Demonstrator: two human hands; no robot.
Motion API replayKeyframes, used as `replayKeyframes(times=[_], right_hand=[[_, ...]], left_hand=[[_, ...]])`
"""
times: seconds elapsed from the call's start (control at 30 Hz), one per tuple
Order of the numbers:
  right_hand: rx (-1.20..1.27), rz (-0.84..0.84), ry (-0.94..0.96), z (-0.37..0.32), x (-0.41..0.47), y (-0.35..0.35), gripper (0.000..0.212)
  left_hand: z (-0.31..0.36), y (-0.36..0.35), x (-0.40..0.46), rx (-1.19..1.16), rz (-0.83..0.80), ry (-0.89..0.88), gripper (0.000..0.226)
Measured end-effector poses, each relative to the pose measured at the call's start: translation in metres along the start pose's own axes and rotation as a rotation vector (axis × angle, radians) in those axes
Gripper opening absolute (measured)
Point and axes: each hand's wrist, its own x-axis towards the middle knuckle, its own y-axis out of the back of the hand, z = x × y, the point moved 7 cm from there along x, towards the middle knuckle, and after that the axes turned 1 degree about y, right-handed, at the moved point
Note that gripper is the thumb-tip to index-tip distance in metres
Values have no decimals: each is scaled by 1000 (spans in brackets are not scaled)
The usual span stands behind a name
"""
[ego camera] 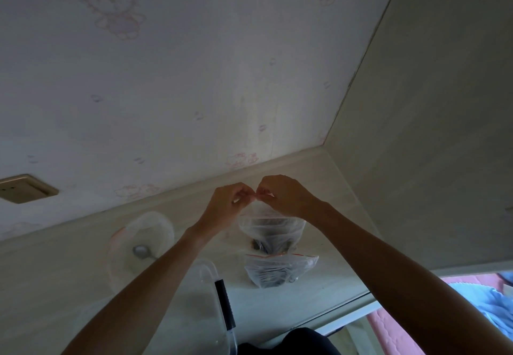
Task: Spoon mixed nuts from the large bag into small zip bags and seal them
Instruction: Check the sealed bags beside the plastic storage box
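- The left hand (pixel 231 202) and right hand (pixel 280 195) both pinched the top of a small zip bag (pixel 270 228), held above the table (pixel 319 202).
- One filled bag (pixel 277 270) already lay near it, apparently sealed.
- The spoon (pixel 143 252) rested inside the large bag (pixel 138 246), so more filling probably remained.

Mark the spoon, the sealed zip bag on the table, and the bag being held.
spoon (pixel 141 250), head view, on its bowl.
sealed zip bag (pixel 277 270), head view, on its clear front below the red strip.
held zip bag (pixel 270 225), head view, on its clear middle.
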Motion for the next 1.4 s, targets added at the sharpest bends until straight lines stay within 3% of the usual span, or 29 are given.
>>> replayKeyframes(times=[0.23, 0.53, 0.8, 0.93, 1.07, 1.17, 1.3, 1.4], right_hand=[[-157, -30, 56, 13, -12, 7, 31], [11, -5, -13, 56, -41, 10, 25], [87, 55, -12, 69, -57, 16, 20], [250, 120, -36, 67, -65, 19, 13], [317, 127, -75, 62, -70, 12, 12], [335, 97, -120, 65, -77, 8, 11], [376, 81, -137, 62, -89, 6, 8], [385, 112, -85, 52, -98, 8, 16]], left_hand=[[-5, -1, 2, 25, -28, 15, 22], [-8, -1, -2, 37, -74, 66, 4], [-5, 0, -6, 53, -71, 83, 5], [-11, 4, -10, 20, -69, 140, 5], [-21, 0, -20, -42, -173, 191, 7], [-21, -6, -33, -119, -284, 200, 38], [-8, -11, -41, -1, -246, 9, 24], [1, -10, -44, 36, -183, -87, 27]])
